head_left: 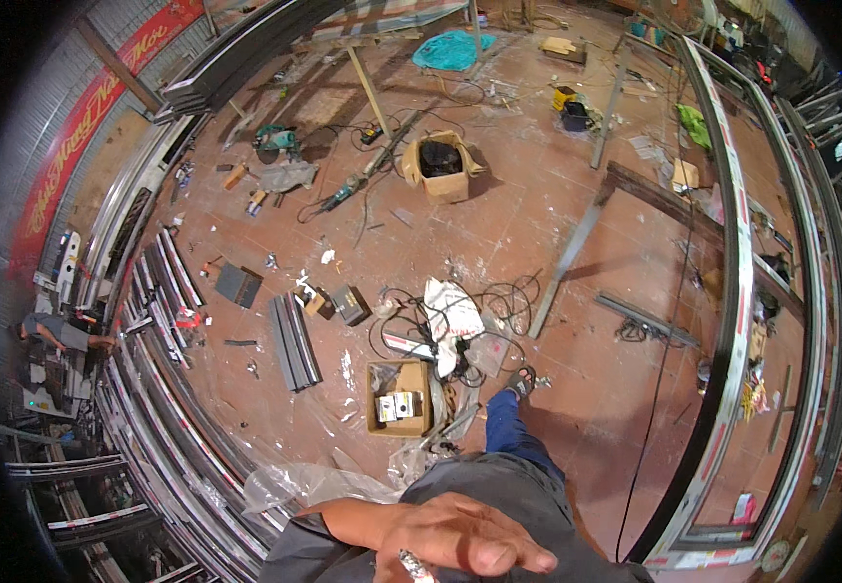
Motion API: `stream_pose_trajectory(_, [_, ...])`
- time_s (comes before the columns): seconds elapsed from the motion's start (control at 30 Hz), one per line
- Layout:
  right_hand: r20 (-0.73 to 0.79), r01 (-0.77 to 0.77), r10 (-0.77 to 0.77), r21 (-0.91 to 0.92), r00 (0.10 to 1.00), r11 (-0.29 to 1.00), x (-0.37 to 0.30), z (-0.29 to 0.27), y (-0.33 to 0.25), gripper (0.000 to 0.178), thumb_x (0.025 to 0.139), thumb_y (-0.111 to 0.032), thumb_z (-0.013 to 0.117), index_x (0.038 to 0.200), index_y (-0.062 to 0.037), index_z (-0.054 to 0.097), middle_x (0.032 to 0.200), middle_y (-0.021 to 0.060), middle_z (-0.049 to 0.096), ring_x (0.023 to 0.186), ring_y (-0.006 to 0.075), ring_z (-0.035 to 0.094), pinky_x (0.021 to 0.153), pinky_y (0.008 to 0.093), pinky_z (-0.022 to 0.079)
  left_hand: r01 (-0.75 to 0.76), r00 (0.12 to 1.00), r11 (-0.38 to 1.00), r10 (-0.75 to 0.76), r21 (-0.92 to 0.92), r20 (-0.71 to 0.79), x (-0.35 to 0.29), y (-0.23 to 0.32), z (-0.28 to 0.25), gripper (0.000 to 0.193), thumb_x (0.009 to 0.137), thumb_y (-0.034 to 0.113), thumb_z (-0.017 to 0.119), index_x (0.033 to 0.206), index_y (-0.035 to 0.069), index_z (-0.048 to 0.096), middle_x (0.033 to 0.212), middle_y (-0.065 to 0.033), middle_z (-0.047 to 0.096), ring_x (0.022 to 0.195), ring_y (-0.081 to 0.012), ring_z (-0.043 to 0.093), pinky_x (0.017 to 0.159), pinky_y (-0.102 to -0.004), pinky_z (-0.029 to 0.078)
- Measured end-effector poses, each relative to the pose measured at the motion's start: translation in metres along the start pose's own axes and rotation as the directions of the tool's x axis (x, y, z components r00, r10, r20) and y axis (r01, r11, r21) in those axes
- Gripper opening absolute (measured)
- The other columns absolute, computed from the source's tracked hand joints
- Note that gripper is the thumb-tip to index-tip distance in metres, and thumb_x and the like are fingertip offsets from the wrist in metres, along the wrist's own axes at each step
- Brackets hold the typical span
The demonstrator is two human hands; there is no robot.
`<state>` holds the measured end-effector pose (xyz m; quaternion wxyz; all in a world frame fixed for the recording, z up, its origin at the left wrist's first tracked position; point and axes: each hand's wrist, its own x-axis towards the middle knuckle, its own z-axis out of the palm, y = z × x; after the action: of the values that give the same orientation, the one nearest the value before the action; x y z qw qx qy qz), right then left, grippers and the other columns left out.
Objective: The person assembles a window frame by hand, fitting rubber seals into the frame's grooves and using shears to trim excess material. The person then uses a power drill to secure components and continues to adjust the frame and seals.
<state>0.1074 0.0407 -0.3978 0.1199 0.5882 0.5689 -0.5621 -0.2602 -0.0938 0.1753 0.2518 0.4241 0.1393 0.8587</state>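
My left hand (465, 534) reaches in from the left at the bottom edge, across the front of my dark grey shirt (499, 481). Its fingers are bent and point to the right. At its near side a small silvery-white object (416, 566) shows, seemingly pinched by the fingers; its kind is unclear and the lower edge cuts it off. My right hand is out of the picture. Beyond the hand stands an open cardboard box (373, 403) with small white boxes (399, 406) inside. My sandalled foot (519, 382) is on the tiled floor to the box's right.
Long metal profiles (173, 413) lie along the left. A tall metal frame (740, 262) stands at right. Tangled black cables and a white sack (452, 309) lie ahead, with short dark profiles (293, 342). Farther off are another carton (445, 187), a green cut-off saw (273, 143) and a person (57, 332).
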Motion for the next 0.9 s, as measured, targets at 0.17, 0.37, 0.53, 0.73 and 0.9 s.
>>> stream_pose_trajectory(0.17, [-0.055,0.095,-0.078,0.502,0.995,0.860,0.124,-0.020,-0.164,0.038,0.101,-0.042,0.069,0.095,-0.0047,0.065,0.082,0.0107,0.068,0.064,0.0262,0.066,0.056,0.0388,0.052,0.035,0.983,0.960,-0.082,0.277,0.162,0.094,-0.031,-0.033,0.084,0.098,0.063,0.063,0.153,0.001,0.051,0.117,-0.0359,0.070,0.083,-0.0412,0.076,0.069,-0.0457,0.064])
stream_pose_trajectory(0.37, [0.031,0.053,-0.083,0.540,0.996,0.840,0.157,-0.067,-0.374,0.031,0.103,-0.041,0.066,0.104,-0.0096,0.062,0.079,0.0049,0.067,0.061,0.0184,0.065,0.054,0.0342,0.050,0.008,0.999,0.902,0.008,0.431,-0.035,0.149,-0.084,-0.062,0.063,0.105,0.059,0.053,0.149,0.015,0.058,0.107,-0.0333,0.073,0.080,-0.0406,0.077,0.067,-0.0462,0.063])
stream_pose_trajectory(0.53, [0.058,0.038,-0.068,0.412,0.996,0.910,0.183,-0.100,-0.436,0.030,0.102,-0.041,0.066,0.106,-0.0111,0.061,0.084,0.0064,0.068,0.064,0.0195,0.066,0.054,0.0332,0.049,-0.082,0.996,0.911,0.083,0.404,0.016,0.199,-0.117,-0.125,0.060,0.106,0.057,0.053,0.147,0.015,0.060,0.109,-0.0333,0.073,0.085,-0.0422,0.077,0.071,-0.0474,0.064])
stream_pose_trajectory(0.73, [0.024,-0.145,0.146,0.348,0.989,0.926,0.237,-0.120,-0.432,0.030,0.101,-0.039,0.065,0.108,-0.0110,0.059,0.085,0.0088,0.068,0.064,0.0213,0.066,0.053,0.0339,0.048,0.013,0.965,0.988,0.028,-0.152,0.262,0.192,-0.169,-0.244,0.068,0.102,0.058,0.062,0.153,0.014,0.053,0.142,-0.0226,0.063,0.103,-0.0461,0.074,0.090,-0.0514,0.064])
stream_pose_trajectory(0.9, [-0.083,-0.214,0.286,0.476,0.954,0.853,0.265,-0.119,-0.438,0.031,0.101,-0.039,0.064,0.108,-0.0097,0.059,0.085,0.0119,0.068,0.060,0.0231,0.065,0.049,0.0351,0.047,0.146,0.973,0.983,-0.122,0.110,-0.198,0.363,-0.199,-0.364,0.066,0.105,0.051,0.059,0.156,0.010,0.049,0.154,-0.0168,0.055,0.116,-0.0455,0.068,0.099,-0.0525,0.057])
